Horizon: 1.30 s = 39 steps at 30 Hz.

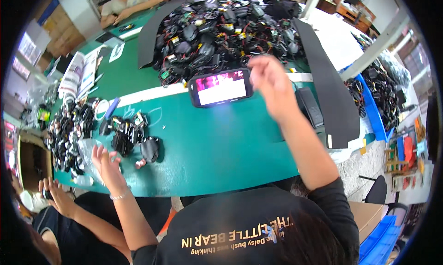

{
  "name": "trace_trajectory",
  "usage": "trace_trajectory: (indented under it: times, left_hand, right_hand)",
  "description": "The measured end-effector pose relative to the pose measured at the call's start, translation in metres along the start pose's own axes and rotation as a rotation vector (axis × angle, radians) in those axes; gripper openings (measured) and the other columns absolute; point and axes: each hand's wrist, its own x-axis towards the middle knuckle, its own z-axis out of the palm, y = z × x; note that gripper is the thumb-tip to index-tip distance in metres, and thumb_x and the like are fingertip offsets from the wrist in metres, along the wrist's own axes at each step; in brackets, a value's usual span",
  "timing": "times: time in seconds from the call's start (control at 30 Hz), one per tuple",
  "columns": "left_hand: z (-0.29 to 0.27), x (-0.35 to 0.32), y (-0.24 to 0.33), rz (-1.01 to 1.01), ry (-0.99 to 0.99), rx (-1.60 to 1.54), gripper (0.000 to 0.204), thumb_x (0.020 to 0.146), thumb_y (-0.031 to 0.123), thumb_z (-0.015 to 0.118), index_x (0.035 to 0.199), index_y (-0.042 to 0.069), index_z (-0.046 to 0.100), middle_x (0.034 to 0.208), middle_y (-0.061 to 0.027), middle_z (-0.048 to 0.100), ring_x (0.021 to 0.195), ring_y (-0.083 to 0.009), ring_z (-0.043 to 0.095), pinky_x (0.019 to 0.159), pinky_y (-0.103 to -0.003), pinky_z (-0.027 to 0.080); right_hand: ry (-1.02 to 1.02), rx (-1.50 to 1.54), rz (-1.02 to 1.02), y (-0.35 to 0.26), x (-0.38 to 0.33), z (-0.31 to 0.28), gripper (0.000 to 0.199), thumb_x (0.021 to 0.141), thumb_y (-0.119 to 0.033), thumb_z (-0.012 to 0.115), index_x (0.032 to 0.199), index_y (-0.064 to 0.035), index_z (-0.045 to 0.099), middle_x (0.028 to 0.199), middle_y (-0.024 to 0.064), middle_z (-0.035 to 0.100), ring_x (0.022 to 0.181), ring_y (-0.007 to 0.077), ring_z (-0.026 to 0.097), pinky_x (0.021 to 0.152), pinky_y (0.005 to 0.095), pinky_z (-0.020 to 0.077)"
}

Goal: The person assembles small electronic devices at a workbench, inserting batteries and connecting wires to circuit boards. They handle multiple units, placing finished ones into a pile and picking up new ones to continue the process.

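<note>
A phone [221,88] with a lit screen lies propped at the middle of the green table. Beside its right end is my right hand [273,82], slightly blurred, with loosely bent fingers apart and nothing visible in them. At the lower left, my left hand [108,165] is raised over the table edge, fingers spread, apparently empty. A clear plastic bag [87,152] lies close by it; whether they touch is unclear. Just past that hand are black device parts [123,138] and a dark rounded casing [150,149].
Black devices with coloured wires form a large heap [221,32] between dark boards [330,89]. A black case [309,107] lies at right. Small parts [71,133] are piled at left. One co-worker's hand [60,198] is at lower left; another person [127,6] sits across. A blue crate [374,108] stands right.
</note>
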Motion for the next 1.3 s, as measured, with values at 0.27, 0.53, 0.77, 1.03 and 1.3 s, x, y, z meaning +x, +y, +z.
trace_trajectory:
  times: [0.27,0.53,0.77,1.03,1.3]
  left_hand:
    - [0.099,-0.115,-0.005,0.516,-0.692,0.382,0.013,0.087,0.007,0.057,0.099,0.0,0.058,0.088,-0.0105,0.058,0.083,-0.0221,0.057,0.076,-0.033,0.046]
    - [0.124,-0.111,-0.028,-0.468,-1.196,-0.037,0.028,0.093,0.012,0.056,0.118,0.002,0.051,0.087,-0.0055,0.056,0.078,-0.0154,0.054,0.074,-0.03,0.045]
    - [0.127,-0.095,-0.045,-0.548,-1.105,-0.316,0.029,0.097,0.019,0.053,0.12,0.001,0.049,0.086,-0.0057,0.055,0.075,-0.0142,0.052,0.074,-0.029,0.044]
    - [0.133,-0.095,-0.044,-0.628,-1.05,-0.344,0.033,0.097,0.025,0.055,0.119,0.001,0.049,0.085,-0.0069,0.054,0.074,-0.015,0.051,0.071,-0.029,0.043]
    - [0.135,-0.094,-0.039,-0.58,-1.07,-0.304,0.029,0.098,0.02,0.053,0.119,0.001,0.048,0.086,-0.0061,0.052,0.077,-0.0155,0.051,0.07,-0.028,0.044]
  right_hand:
    - [0.282,-1.046,-0.032,0.09,0.165,-0.102,0.057,0.076,-0.029,0.07,0.121,-0.0036,0.048,0.115,0.0164,0.056,0.103,0.031,0.06,0.087,0.0415,0.0493]
    - [0.237,-1.365,-0.042,0.109,0.256,-0.103,0.063,0.074,-0.029,0.066,0.132,-0.0166,0.044,0.126,0.0123,0.055,0.117,0.0323,0.054,0.093,0.0463,0.0463]
    - [-0.095,-1.481,0.095,0.098,0.282,-0.104,0.053,0.07,-0.029,0.07,0.12,-0.0215,0.053,0.105,0.0113,0.062,0.105,0.0305,0.061,0.087,0.0454,0.0478]
    - [-0.005,-1.282,-0.273,0.078,0.254,-0.111,0.055,0.069,-0.028,0.073,0.118,-0.0152,0.052,0.1,0.0119,0.059,0.099,0.0319,0.061,0.083,0.0424,0.0494]
    - [-0.244,-1.467,-0.03,0.044,0.249,-0.116,0.058,0.072,-0.036,0.073,0.122,-0.0157,0.053,0.108,0.0127,0.06,0.102,0.0313,0.061,0.087,0.042,0.0486]
